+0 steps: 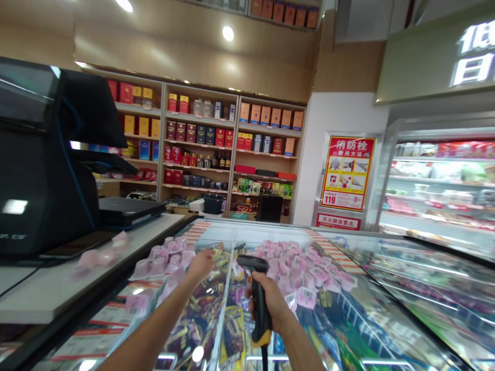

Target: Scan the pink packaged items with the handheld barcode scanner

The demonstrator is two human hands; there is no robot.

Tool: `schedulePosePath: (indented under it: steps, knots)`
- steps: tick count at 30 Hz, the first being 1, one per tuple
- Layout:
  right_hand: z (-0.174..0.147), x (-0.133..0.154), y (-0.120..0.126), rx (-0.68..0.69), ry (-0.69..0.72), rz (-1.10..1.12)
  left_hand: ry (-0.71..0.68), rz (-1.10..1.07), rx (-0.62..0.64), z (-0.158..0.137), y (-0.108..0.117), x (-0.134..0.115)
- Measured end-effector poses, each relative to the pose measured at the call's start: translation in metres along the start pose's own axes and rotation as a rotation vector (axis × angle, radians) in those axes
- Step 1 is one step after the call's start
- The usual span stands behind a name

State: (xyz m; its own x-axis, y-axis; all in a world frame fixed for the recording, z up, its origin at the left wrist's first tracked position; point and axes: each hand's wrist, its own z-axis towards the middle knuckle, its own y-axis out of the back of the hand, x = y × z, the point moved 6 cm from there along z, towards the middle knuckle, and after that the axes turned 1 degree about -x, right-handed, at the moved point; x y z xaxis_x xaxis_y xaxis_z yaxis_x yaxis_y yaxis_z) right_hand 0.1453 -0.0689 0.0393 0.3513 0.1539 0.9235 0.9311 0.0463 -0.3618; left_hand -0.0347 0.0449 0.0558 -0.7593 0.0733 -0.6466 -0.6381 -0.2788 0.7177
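Note:
My right hand (273, 299) is wrapped round the grip of a black and yellow barcode scanner (260, 304), its head tilted up and its cable hanging down. Over the glass freezer top, my left hand (202, 264) reaches forward beside a cluster of small pink translucent cups (170, 257). Motion blurs its fingers, so I cannot make out whether they hold anything. A larger heap of pink cups (297, 268), several with white barcode labels, lies on the glass to the right of the scanner.
Packaged frozen goods (201, 314) show through the freezer glass. To the left, a counter (34, 304) carries a black checkout terminal (38, 165) and a few pink cups (102, 255). Shelves of boxes (201, 134) stand behind; a refrigerated display (441, 190) is at the right.

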Motion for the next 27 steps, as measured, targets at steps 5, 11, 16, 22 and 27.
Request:
schedulePosePath:
  steps: [5, 11, 16, 22, 27]
  knots:
    - [-0.004, -0.012, -0.023, 0.063, -0.043, 0.004, -0.005, 0.181, 0.0, -0.024, 0.06, 0.048]
    - [-0.006, -0.017, -0.038, 0.076, -0.063, -0.032, 0.069, 0.296, -0.013, -0.036, 0.061, 0.068]
    - [-0.006, -0.013, -0.035, 0.078, -0.033, -0.016, 0.104, 0.337, -0.025, -0.019, 0.05, 0.062]
    - [-0.009, -0.008, -0.028, 0.066, -0.033, -0.003, -0.06, 0.302, -0.041, -0.01, 0.034, 0.035]
    - [-0.013, -0.003, -0.029, 0.084, -0.06, 0.016, -0.218, 0.223, -0.126, -0.017, 0.03, 0.008]
